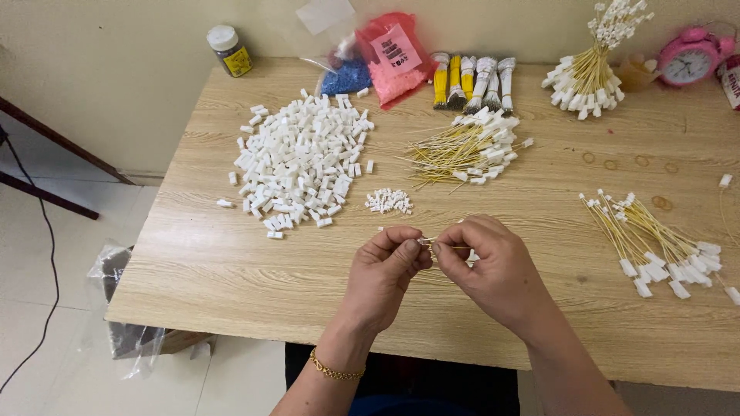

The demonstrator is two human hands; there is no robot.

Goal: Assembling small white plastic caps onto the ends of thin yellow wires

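A: What is in the hands?
B: A thin yellow wire [451,247], low over the middle of the wooden table [231,270].
A: How do they hold it?
B: The left hand [383,276] and right hand [493,266] both pinch it, fingertips nearly meeting. A tiny pile of white bits [388,201] is near

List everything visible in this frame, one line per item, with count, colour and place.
Wooden table: one, light oak, centre.
Small plastic connector housings: large pile, white, left.
Tiny plastic pieces: small heap, white, centre.
Thin wires with end caps: loose pile, yellow, upper middle.
Finished wires: pile, yellow-white, right.
Bundled wires: five, yellow and white, rear.
Alarm clock: one, pink, rear right.
Jar: one, dark, rear left.
Left hand, right hand: pinching one wire.
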